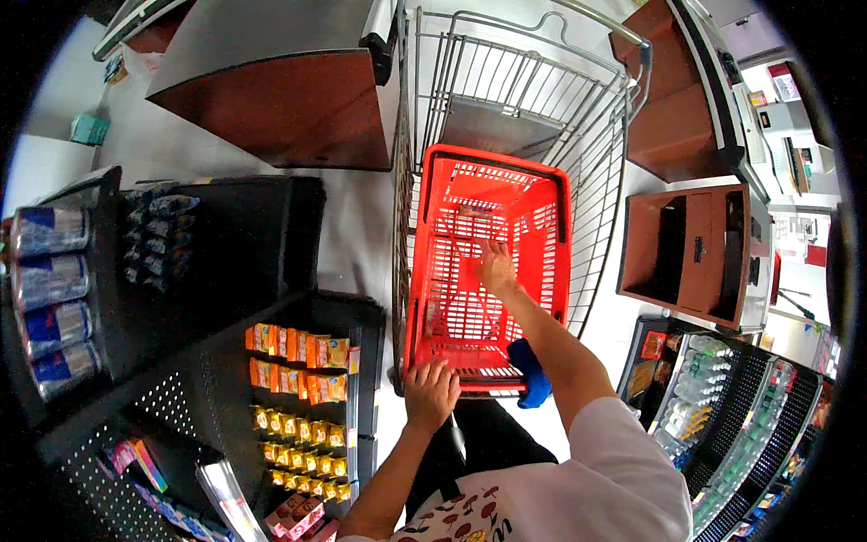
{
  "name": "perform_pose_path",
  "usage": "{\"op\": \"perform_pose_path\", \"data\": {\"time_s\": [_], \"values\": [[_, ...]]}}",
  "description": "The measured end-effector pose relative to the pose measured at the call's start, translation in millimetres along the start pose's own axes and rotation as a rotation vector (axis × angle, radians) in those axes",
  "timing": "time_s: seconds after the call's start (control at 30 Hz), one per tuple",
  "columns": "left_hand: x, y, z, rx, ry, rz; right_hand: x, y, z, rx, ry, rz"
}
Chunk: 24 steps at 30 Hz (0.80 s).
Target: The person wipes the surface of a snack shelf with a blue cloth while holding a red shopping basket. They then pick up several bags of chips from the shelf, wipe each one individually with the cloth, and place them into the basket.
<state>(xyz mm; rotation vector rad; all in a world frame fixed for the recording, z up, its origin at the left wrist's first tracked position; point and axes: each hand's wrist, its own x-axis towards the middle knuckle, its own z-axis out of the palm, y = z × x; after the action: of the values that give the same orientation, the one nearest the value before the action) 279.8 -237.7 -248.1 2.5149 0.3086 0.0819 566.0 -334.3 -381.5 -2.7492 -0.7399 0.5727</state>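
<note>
A red plastic shopping basket [535, 261] sits in a wire shopping cart [596, 169]. My left hand [431, 395] rests on the basket's near left corner, fingers over the rim; whether it also holds the cart cannot be told. Inside the basket, my right hand [498, 268] reaches over the slotted floor, with nothing visible in its fingers, which are partly bent. A small packaged item [475, 211] lies near the basket's far end, beyond my right hand. A blue cloth [530, 374] hangs at the near right corner, beside my right forearm.
Black shelving at left holds orange packets [298, 345], yellow packets [305, 430] and blue-white packs [54, 298]. A brown-fronted counter [291, 112] stands at the upper left. On the right are an open brown cabinet [698, 251] and shelves with clear bottles [698, 372].
</note>
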Motion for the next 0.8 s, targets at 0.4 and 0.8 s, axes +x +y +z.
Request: {"op": "perform_pose_path", "data": {"time_s": [0.4, 0.8], "values": [[-6.6, -4.6, 11.0, 0.005, 0.014, -0.017, 112.1, 25.2, 30.5, -0.176, -0.234, 0.129], [-7.5, -4.6, 12.3, -0.001, 0.006, -0.030, 115.1, 25.2, 41.3, -0.400, -0.150, 0.071]]}}
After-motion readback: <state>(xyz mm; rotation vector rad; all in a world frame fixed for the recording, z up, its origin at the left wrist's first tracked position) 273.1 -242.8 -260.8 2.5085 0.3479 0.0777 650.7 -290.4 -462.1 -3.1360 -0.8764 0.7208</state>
